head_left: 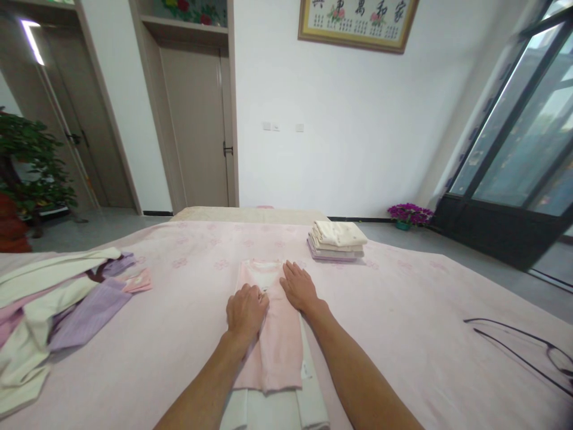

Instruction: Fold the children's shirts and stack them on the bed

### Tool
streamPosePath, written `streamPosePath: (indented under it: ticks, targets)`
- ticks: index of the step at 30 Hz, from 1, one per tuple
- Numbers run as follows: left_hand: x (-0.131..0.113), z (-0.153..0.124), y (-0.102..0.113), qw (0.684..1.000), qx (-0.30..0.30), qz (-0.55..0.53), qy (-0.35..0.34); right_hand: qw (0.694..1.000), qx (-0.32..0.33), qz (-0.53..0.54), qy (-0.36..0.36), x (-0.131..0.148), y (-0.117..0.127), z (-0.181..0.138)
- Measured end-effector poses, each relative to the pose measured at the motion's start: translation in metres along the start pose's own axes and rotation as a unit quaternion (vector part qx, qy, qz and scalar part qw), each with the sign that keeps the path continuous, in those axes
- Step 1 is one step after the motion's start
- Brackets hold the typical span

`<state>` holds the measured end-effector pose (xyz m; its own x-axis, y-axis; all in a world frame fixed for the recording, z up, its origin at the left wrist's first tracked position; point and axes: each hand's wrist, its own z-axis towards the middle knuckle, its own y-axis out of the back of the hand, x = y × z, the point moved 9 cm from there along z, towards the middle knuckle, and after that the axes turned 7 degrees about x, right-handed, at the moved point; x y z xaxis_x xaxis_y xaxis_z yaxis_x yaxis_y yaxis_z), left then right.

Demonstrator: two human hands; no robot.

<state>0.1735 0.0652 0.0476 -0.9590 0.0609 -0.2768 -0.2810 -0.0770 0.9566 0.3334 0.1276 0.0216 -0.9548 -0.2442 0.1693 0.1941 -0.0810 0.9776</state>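
A pale pink top (282, 352) lies folded lengthwise on the bed in front of me, its neckline pointing away. Cream cloth (271, 409) sticks out beneath its near end and along its right side. My left hand (247, 307) is on the top's left part, fingers curled in and closed on the fabric. On the upper right edge rests my right hand (299, 286), flat with its fingers stretched out. Further back and to the right sits a stack of folded clothes (338, 240), cream above and lilac at the bottom.
Unfolded cream, lilac and pink clothes (67, 310) lie heaped at the left. Eyeglasses (519, 340) rest near the right edge of the pink bedsheet (394, 346). Beyond the bed are a door (194, 125), a white wall and purple flowers (409, 213).
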Motion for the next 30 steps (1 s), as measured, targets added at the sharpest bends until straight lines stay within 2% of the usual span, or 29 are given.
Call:
streamPosePath:
  ticks: [5, 13, 20, 30]
  targets:
    - [0.002, 0.001, -0.002, 1.000, -0.004, -0.014, -0.003, 1.000, 0.017, -0.006, -0.017, -0.003, -0.002, -0.001]
    - [0.009, 0.002, -0.005, 0.998, -0.055, -0.009, -0.007, 0.999, 0.029, -0.011, -0.032, -0.007, -0.008, 0.001]
    - [0.016, 0.015, -0.033, 0.999, 0.019, 0.024, -0.020, 1.000, 0.012, -0.009, -0.025, -0.009, -0.011, 0.001]
    - [0.016, 0.014, -0.034, 0.999, 0.022, 0.029, -0.034, 0.999, 0.010, 0.008, -0.032, -0.008, -0.005, -0.001]
